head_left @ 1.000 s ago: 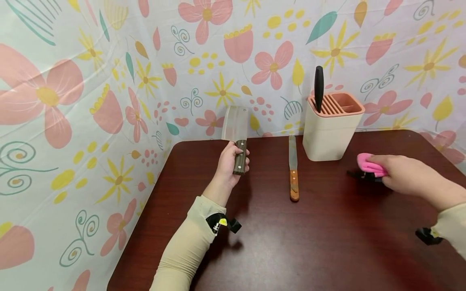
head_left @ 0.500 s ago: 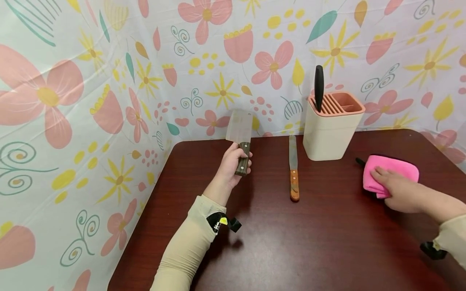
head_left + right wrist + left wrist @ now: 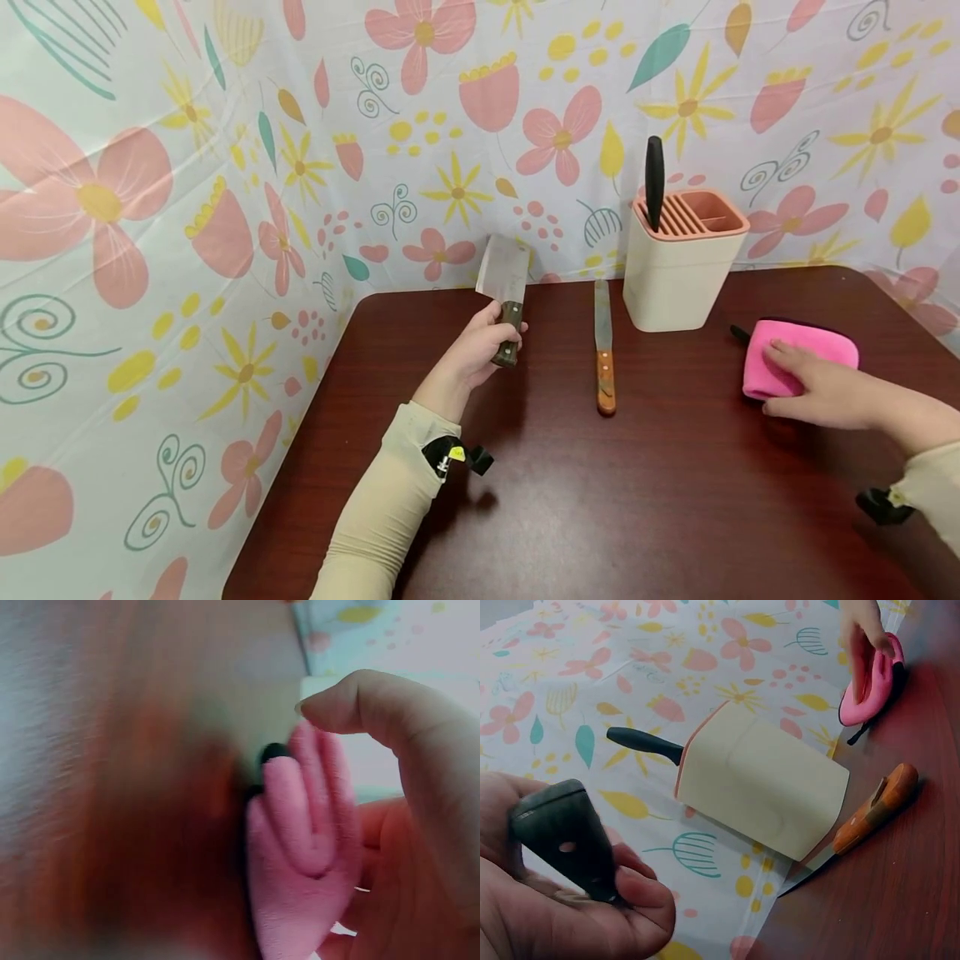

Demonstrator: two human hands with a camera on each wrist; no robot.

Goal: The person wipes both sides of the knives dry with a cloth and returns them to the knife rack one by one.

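Pink cloth (image 3: 813, 335) meets parted right fingers (image 3: 795, 361); left fingers (image 3: 645, 894) clamp a cleaver (image 3: 503, 271), marking (image 3: 517, 281) illegible.

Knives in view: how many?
3: dark-handled steel cleaver in the left hand; brown wooden-handled knife on the dark red table; black-handled knife, blade hidden, in the cream slotted block. The folded pink cloth may hide another.
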